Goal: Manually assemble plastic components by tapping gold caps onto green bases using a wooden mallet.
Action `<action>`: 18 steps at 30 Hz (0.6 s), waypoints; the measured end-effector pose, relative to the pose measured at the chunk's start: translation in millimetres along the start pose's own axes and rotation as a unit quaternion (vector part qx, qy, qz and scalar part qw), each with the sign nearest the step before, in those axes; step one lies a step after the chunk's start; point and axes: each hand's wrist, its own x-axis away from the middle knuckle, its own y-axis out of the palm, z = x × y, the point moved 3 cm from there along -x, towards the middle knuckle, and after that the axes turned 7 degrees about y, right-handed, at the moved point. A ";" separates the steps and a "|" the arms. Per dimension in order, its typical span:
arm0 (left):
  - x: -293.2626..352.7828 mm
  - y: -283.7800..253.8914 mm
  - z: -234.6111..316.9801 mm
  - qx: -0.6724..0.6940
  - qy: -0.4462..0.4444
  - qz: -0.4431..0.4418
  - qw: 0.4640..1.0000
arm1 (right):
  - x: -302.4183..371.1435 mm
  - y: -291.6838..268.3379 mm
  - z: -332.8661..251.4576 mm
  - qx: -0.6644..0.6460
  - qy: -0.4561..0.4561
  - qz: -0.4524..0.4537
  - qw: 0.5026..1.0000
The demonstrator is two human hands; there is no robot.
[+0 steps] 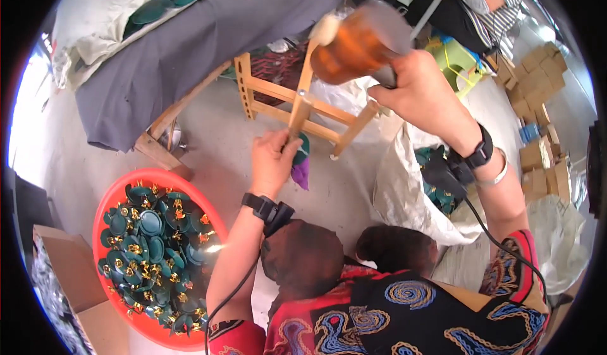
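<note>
My right hand (430, 96) is raised and closed round the dark handle of a blurred, thick orange-brown tool (357, 45) with a grey end; its exact kind I cannot make out. That tool overlaps the top of a wooden frame (300, 111), which has crossbars and feet. Lower down, my left hand (270, 159) pinches a small green disc (301, 149) against or beside the frame's upright. From under the disc hangs a purple piece (300, 173). My fingers partly cover the disc, so its join to the upright is hidden.
A red basin (104, 197) full of green round pieces with gold bits stands at the left. On the right lies an open white sack (404, 197) with green pieces. Grey cloth (190, 51) covers a table behind. Cardboard boxes (537, 77) and another person's striped sleeve (506, 4) are at far right.
</note>
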 end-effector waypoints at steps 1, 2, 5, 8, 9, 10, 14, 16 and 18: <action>3.6 1.6 1.5 0.009 -0.001 -0.003 1.000 | -0.6 -4.0 3.9 -0.050 0.057 -0.029 0.997; 1.6 2.3 0.1 0.007 -0.001 -0.001 1.000 | -1.8 -1.3 0.1 -0.050 0.055 -0.029 0.997; -7.3 2.7 4.5 -0.010 0.021 -0.009 1.000 | -2.4 19.5 -22.9 -0.321 -0.016 0.100 0.942; -1.6 -1.1 -1.1 -0.024 0.030 -0.010 0.999 | -1.6 51.2 -35.3 -0.140 0.126 -0.084 0.978; -3.4 0.2 0.1 -0.034 0.012 -0.036 0.999 | -0.2 58.1 -33.2 -0.141 0.132 -0.079 0.978; -6.2 1.6 3.4 -0.045 -0.005 -0.061 0.997 | 2.3 66.3 -27.7 -0.155 0.124 -0.072 0.978; -13.3 2.6 14.6 -0.037 0.055 -0.089 0.994 | 28.7 55.0 -20.5 -0.222 0.056 0.105 0.968; -12.3 1.0 3.5 0.056 0.004 -0.078 0.995 | 55.9 34.5 -24.5 -0.314 0.088 0.171 0.930; -27.3 3.8 -13.5 0.087 -0.046 -0.142 0.985 | 112.0 36.3 7.4 -0.360 0.104 0.128 0.918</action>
